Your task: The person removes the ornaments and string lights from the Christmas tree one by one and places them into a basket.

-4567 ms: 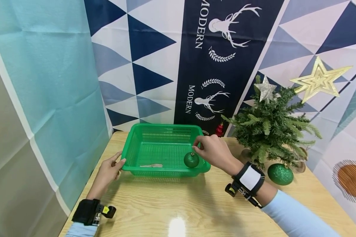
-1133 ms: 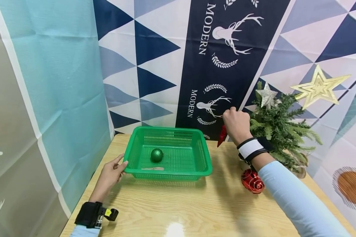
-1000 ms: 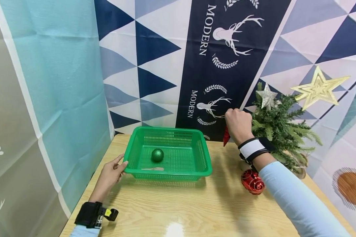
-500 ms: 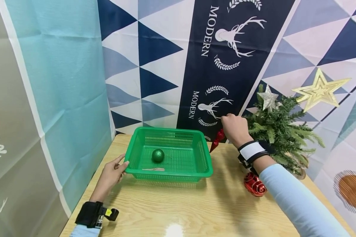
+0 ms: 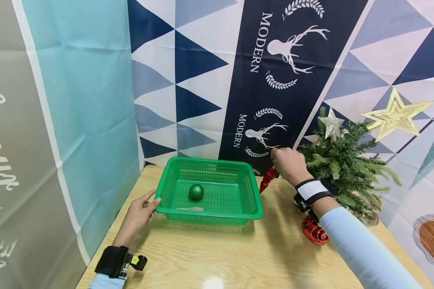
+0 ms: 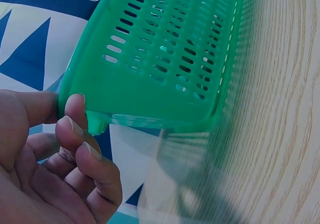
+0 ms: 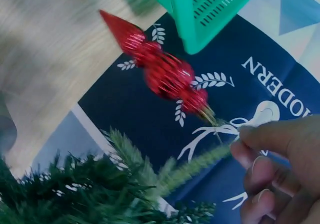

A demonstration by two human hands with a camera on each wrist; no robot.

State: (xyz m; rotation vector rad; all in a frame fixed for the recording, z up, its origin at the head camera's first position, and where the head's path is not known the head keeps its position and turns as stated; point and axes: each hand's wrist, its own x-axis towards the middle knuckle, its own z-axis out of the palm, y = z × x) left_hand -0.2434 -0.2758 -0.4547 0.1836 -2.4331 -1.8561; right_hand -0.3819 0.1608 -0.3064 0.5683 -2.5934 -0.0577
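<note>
My right hand (image 5: 289, 164) pinches the thin string of a red finial-shaped Christmas ornament (image 5: 267, 179) between thumb and index finger. In the right wrist view the shiny ornament (image 7: 170, 75) dangles point outward, with a tree branch close to the string. My left hand (image 5: 139, 214) grips the left rim of a green plastic basket (image 5: 217, 218), fingers and thumb at its edge in the left wrist view too. Inside the basket lie a glittery green bauble (image 5: 196, 192) and a small pale strip (image 5: 190, 209) near the front wall.
A small artificial Christmas tree (image 5: 341, 168) stands at the right, with a silver star (image 5: 332, 123) and a gold star (image 5: 398, 114) on it. A red bauble with swirls (image 5: 314, 231) hangs low, partly behind my right wrist. Printed cloth walls enclose the wooden table (image 5: 202, 249).
The right hand let the green bauble go into the basket, where it rolled left, then took the red ornament and brought it slightly down from the tree. The left hand stays on the rim.
</note>
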